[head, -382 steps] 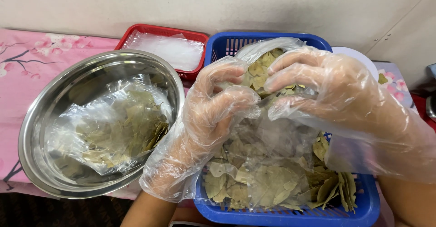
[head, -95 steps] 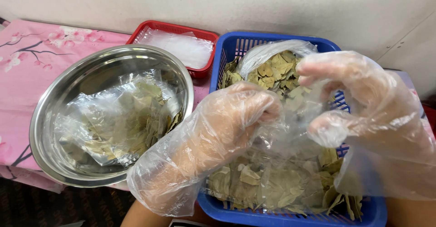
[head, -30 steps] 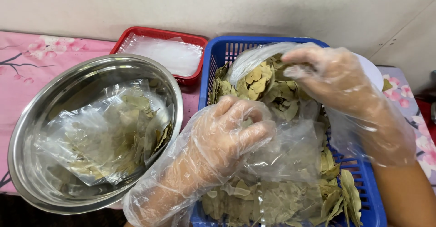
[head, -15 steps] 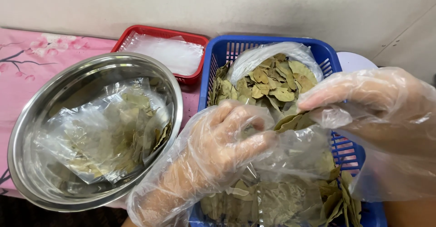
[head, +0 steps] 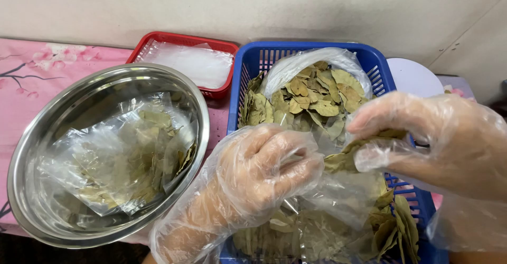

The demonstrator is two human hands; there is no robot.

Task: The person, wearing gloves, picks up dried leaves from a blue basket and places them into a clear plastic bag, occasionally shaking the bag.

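Both my hands wear loose clear plastic gloves. My left hand [head: 264, 171] grips the mouth of a small clear plastic bag [head: 343, 198] over the blue basket [head: 253, 63]. My right hand [head: 433, 137] pinches a bunch of dried green-brown leaves [head: 346, 158] at the bag's opening. The basket holds a heap of loose dried leaves [head: 317, 95] lying in a larger clear bag, with more filled bags at its near end.
A steel bowl [head: 63, 105] on the left holds several clear bags packed with leaves. A red basket [head: 179, 39] behind it contains a stack of clear plastic bags. Pink floral cloth [head: 31, 68] covers the table. A white round lid [head: 414, 76] lies at right.
My right hand went back to the leaf heap, took a bunch and brought it to the small bag. My left hand stayed closed on the bag's mouth.
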